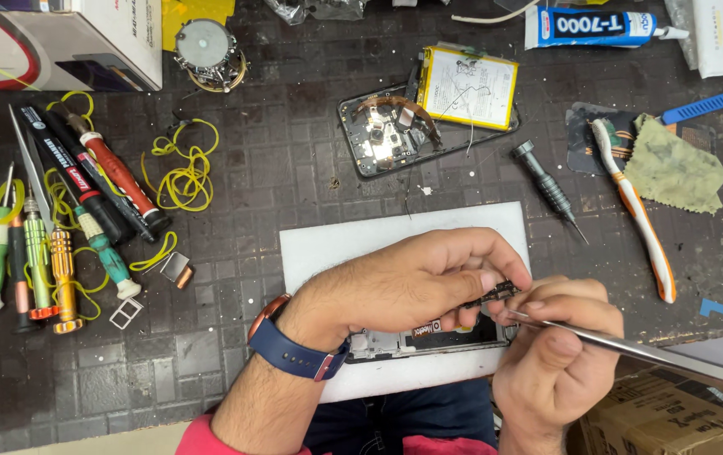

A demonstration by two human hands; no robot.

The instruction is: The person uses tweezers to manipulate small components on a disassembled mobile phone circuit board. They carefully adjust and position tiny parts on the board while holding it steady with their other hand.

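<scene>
Desk (235,371): dark, tile-patterned work mat, scuffed and dusted with debris; serves as a repair surface seen from above.
White sheet (328,244): laid near the front edge, probably to keep small parts visible against the dark mat.
Opened phone frame (416,339): lying flat on the white sheet, mostly covered by the hands; kept low and close to the body, apparently for steady work.
Small dark part (496,295): pinched above the frame's right end, lifted just clear of it.
Left hand (404,282): fingers closed together on the small dark part; wrist wearing a blue-strapped watch (294,350).
Right hand (559,354): clamped around a thin metal tool (631,347), tip aimed at the small part, held like a pen, seemingly for fine control.
Second opened phone (387,135): set aside beyond the sheet, yellow-labelled battery (469,87) folded out over its edge.
Precision screwdriver (549,190): lying loose just right of the sheet, within reach.
Toothbrush (635,211): orange and white, beside a green cloth (673,173); likely cleaning items.
Glue tube (602,27): at the far edge.
Screwdriver row (58,244): grouped at left among yellow elastic bands (183,177), well apart from the work.
Cardboard box (673,417): at the lower right corner.
</scene>
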